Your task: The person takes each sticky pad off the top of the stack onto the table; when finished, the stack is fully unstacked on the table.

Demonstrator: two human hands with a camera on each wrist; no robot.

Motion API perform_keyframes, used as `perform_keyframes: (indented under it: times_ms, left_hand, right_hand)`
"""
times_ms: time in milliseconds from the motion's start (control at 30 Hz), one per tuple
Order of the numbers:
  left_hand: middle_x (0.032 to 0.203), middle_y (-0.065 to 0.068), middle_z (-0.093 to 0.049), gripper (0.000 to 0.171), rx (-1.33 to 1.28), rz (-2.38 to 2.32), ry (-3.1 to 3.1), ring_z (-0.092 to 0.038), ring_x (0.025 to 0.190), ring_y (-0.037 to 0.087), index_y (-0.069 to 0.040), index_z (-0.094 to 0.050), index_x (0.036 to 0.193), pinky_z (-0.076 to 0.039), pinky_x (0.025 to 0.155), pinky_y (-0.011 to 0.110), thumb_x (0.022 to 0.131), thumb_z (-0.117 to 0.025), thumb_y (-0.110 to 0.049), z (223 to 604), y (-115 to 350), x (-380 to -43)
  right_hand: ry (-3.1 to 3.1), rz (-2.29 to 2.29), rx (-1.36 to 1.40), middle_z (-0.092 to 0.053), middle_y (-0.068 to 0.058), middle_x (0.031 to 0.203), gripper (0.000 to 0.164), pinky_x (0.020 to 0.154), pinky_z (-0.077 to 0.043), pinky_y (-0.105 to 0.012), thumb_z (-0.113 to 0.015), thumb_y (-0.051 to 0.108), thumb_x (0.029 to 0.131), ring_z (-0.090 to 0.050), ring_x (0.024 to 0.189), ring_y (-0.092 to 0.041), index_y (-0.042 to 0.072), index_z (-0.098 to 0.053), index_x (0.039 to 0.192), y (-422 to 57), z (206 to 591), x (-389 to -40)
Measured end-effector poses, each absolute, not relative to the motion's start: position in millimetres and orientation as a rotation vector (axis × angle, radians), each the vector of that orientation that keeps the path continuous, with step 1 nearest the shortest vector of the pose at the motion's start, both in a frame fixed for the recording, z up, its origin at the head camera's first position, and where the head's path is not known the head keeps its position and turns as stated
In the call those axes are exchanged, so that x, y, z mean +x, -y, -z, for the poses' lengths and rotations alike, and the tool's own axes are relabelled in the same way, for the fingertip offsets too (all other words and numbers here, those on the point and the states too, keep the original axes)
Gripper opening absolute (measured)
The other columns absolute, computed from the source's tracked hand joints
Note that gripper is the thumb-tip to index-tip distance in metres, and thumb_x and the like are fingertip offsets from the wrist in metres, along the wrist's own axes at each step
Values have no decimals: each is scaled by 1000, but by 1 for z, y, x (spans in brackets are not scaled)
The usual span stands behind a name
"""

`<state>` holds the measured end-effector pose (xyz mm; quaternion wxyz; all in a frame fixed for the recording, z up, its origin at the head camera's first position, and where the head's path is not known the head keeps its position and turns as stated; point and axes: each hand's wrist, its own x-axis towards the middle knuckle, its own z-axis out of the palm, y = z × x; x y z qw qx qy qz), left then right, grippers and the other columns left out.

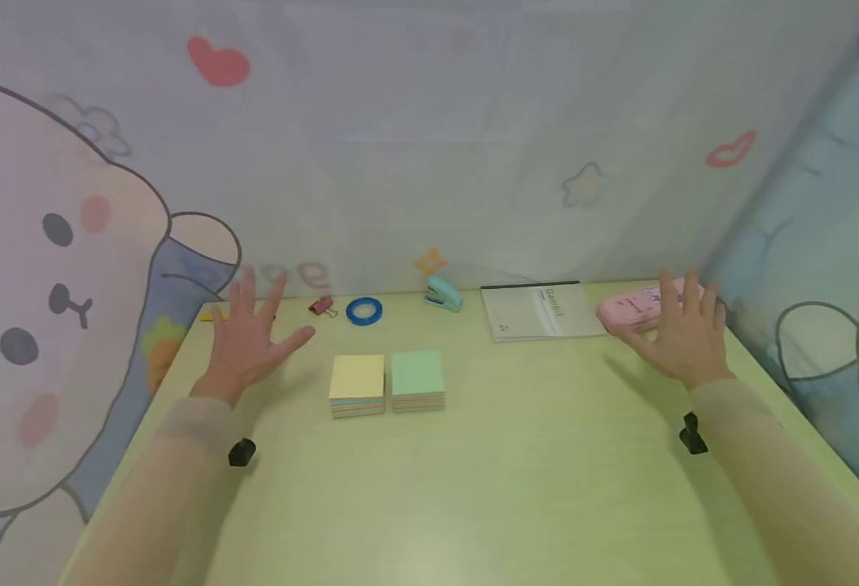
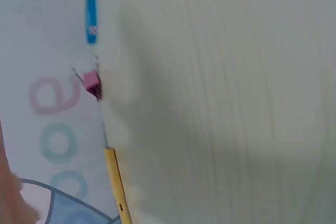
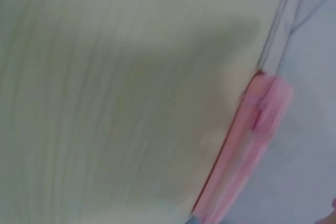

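My left hand [image 1: 246, 342] is spread with straight fingers at the left of the table, holding nothing. Behind it lies a long thin yellow object [image 2: 116, 184], partly hidden by the hand in the head view. A dark pink binder clip [image 1: 322, 305] and a roll of blue tape [image 1: 364, 311] lie to its right. My right hand [image 1: 681, 346], also spread and holding nothing, covers part of a pink pencil case [image 1: 630, 309] in the head view. Whether it touches the case I cannot tell. Left of the case lies a grey notebook [image 1: 524, 313] marked Gambit.
Near the middle stand two sticky-note stacks, one yellow-topped [image 1: 357, 378] and one green-topped [image 1: 418, 374]. A light blue stapler [image 1: 443, 295] sits at the back edge. Printed cloth [image 1: 429, 146] hangs behind the pale table [image 1: 458, 488] and at both sides.
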<state>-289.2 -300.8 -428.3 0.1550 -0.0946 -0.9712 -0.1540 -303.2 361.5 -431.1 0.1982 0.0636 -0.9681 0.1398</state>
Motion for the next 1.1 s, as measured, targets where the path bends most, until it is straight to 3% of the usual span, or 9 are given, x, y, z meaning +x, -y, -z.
perform_keyframes:
  times_ms: [133, 267, 500, 700, 933, 1100]
  left_hand:
    - [175, 18, -10, 79, -385, 956, 2816, -29, 150, 55, -29, -16, 170, -27, 113, 77, 106, -54, -55, 429, 290, -279]
    - [170, 19, -27, 69, -480, 1419, 2837, -44, 144, 50, -28, -27, 168, -36, 112, 71, 108, -57, -44, 433, 276, -266]
    - [161, 18, -43, 57, -549, 1849, 2810, -46, 144, 44, -15, -46, 157, -45, 112, 56, 104, -68, -25, 447, 259, -252]
    - [150, 17, -55, 49, -558, 1900, 2752, -54, 136, 41, -7, -57, 145, -44, 112, 48, 98, -73, -12, 460, 257, -251]
    - [147, 15, -59, 50, -487, 1960, 2714, -56, 131, 33, -8, -61, 143, -48, 103, 26, 95, -78, -11, 469, 262, -252]
    - [146, 13, -61, 51, -454, 1992, 2707, -57, 130, 31, -11, -62, 143, -49, 101, 24, 95, -78, -12, 470, 259, -254]
  right_hand:
    - [2697, -587, 336, -22, -35, 165, 105, 113, -19, -80, -73, 58, 91, -19, 150, -59, -3, -25, 162, -339, 423, -301]
    - [2796, -848, 481, -22, -25, 170, 101, 118, -23, -72, -73, 52, 96, -23, 154, -49, 4, -19, 166, -298, 414, -296]
    - [2825, -929, 898, -38, -15, 166, 89, 120, -31, -61, -74, 49, 96, -35, 153, -39, 7, -33, 163, -210, 411, -283]
    - [2843, -1078, 1076, -46, -6, 162, 88, 120, -34, -53, -79, 51, 91, -41, 150, -29, 10, -42, 160, -144, 418, -277]
    - [2887, -1097, 1164, -49, -12, 159, 90, 122, -34, -50, -87, 42, 86, -41, 150, -32, 3, -46, 156, -102, 430, -287]
    - [2882, -1062, 1215, -55, -12, 153, 89, 118, -39, -48, -90, 40, 83, -49, 143, -31, 1, -50, 152, -94, 440, -290]
